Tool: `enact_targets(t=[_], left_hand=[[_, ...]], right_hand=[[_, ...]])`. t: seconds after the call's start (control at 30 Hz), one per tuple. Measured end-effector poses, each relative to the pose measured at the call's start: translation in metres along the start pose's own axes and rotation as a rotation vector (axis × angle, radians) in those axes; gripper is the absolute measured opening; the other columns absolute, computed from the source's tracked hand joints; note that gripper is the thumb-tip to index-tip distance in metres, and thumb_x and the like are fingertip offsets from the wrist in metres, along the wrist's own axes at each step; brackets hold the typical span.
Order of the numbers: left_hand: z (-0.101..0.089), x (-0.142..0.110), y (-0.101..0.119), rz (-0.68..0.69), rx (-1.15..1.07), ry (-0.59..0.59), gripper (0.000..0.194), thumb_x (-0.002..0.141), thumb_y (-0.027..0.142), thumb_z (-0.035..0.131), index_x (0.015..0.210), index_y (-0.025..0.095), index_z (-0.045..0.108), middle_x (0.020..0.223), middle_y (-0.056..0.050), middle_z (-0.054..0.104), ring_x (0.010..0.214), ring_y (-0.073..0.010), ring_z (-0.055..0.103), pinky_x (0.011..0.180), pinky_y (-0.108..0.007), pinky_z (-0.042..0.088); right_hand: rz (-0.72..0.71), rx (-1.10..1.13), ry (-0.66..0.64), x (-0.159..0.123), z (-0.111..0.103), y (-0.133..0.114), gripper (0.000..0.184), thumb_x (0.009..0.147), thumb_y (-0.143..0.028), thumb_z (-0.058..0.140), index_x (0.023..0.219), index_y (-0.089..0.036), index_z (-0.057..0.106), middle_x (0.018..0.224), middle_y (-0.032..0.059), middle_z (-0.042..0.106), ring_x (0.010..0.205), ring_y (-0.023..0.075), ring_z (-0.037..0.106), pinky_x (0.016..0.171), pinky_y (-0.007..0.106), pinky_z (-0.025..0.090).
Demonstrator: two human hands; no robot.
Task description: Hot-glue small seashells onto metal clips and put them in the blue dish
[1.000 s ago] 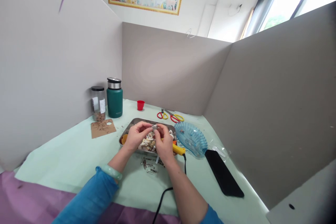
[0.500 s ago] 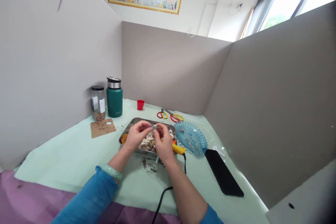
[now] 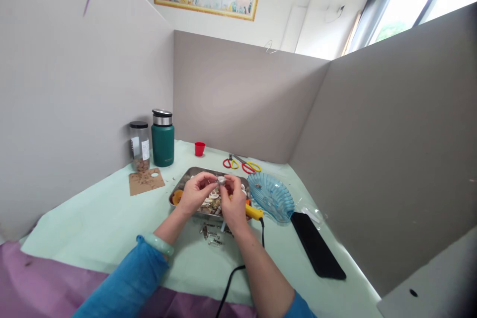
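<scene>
A small silvery-white piece [image 3: 221, 180], perhaps a shell, is pinched between the fingertips of both hands above a metal tray [image 3: 189, 173]. My left hand [image 3: 196, 192] grips its left side with thumb and forefinger. From the right, my right hand [image 3: 233, 204] closes thumb and fingers on it. Below the hands, shells and other small pieces [image 3: 211, 204] lie in the tray, partly covered by my fingers. A yellow-handled corded tool [image 3: 254, 212] rests at the tray's right side, its tip hidden. Several small metal clips [image 3: 212, 235] lie on the cloth in front of the tray.
A blue shell-shaped dish [image 3: 274, 196] stands right of the tray, near a black flat slab [image 3: 318, 248]. Scissors [image 3: 249, 165] and a red cup [image 3: 199, 149] are behind. At left stand a green bottle [image 3: 163, 141], a jar [image 3: 140, 146] and a brown card [image 3: 145, 182]. Partitions enclose the table.
The small piece has turned slightly between my fingertips and shows more of its pale face. Both hands stay in nearly the same place over the tray.
</scene>
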State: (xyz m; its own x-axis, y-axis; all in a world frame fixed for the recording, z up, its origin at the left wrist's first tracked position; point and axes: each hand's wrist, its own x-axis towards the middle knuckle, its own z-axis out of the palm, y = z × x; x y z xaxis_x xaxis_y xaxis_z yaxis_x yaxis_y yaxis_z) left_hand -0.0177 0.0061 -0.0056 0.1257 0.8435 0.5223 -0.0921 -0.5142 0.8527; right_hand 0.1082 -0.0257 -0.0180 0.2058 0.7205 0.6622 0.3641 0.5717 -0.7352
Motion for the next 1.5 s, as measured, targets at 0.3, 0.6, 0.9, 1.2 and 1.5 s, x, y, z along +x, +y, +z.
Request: enact_targets(t=[0.3, 0.6, 0.9, 1.2, 1.5], left_hand=[[-0.0021, -0.0004, 0.0053, -0.182, -0.163, -0.128, 0.026, 0.082, 0.041, 0.058, 0.089, 0.017, 0.053, 0.052, 0.004, 0.056, 0.046, -0.0105, 0.052, 0.049, -0.021, 0.042], [-0.0050, 0.0024, -0.0016, -0.291, -0.255, -0.124, 0.031, 0.071, 0.038, 0.070, 0.088, 0.017, 0.055, 0.060, 0.003, 0.060, 0.048, -0.0106, 0.056, 0.048, -0.021, 0.045], [-0.0061, 0.0034, 0.0044, -0.357, -0.317, -0.098, 0.031, 0.069, 0.035, 0.073, 0.088, 0.015, 0.058, 0.061, 0.002, 0.061, 0.047, -0.0100, 0.055, 0.048, -0.021, 0.043], [-0.0064, 0.0033, 0.0059, -0.369, -0.342, -0.095, 0.029, 0.068, 0.034, 0.073, 0.085, 0.015, 0.057, 0.059, 0.002, 0.062, 0.045, -0.0098, 0.055, 0.047, -0.021, 0.043], [-0.0060, 0.0029, 0.0062, -0.344, -0.336, -0.086, 0.029, 0.070, 0.037, 0.071, 0.081, 0.015, 0.056, 0.054, 0.002, 0.061, 0.044, -0.0104, 0.055, 0.048, -0.021, 0.043]], right_hand=[[-0.093, -0.127, 0.042, 0.0010, -0.0016, -0.0024, 0.019, 0.078, -0.010, 0.048, 0.092, -0.020, 0.055, 0.088, 0.0037, 0.064, 0.077, 0.0182, 0.060, 0.072, 0.030, 0.046], [-0.215, -0.122, -0.031, -0.0007, -0.0026, -0.0046, 0.024, 0.081, -0.009, 0.043, 0.097, -0.020, 0.057, 0.106, 0.0080, 0.063, 0.101, 0.0207, 0.058, 0.082, 0.033, 0.047], [-0.156, -0.145, -0.060, -0.0016, -0.0031, -0.0094, 0.030, 0.083, -0.017, 0.049, 0.113, -0.018, 0.054, 0.104, 0.0087, 0.064, 0.089, 0.0200, 0.060, 0.076, 0.032, 0.049], [-0.195, -0.145, -0.061, -0.0008, -0.0034, -0.0075, 0.030, 0.083, -0.014, 0.048, 0.112, -0.018, 0.055, 0.108, 0.0096, 0.063, 0.097, 0.0213, 0.059, 0.081, 0.033, 0.048], [-0.203, -0.119, -0.072, -0.0021, -0.0027, -0.0072, 0.032, 0.083, -0.013, 0.049, 0.113, -0.019, 0.055, 0.109, 0.0089, 0.063, 0.097, 0.0209, 0.060, 0.082, 0.034, 0.050]])
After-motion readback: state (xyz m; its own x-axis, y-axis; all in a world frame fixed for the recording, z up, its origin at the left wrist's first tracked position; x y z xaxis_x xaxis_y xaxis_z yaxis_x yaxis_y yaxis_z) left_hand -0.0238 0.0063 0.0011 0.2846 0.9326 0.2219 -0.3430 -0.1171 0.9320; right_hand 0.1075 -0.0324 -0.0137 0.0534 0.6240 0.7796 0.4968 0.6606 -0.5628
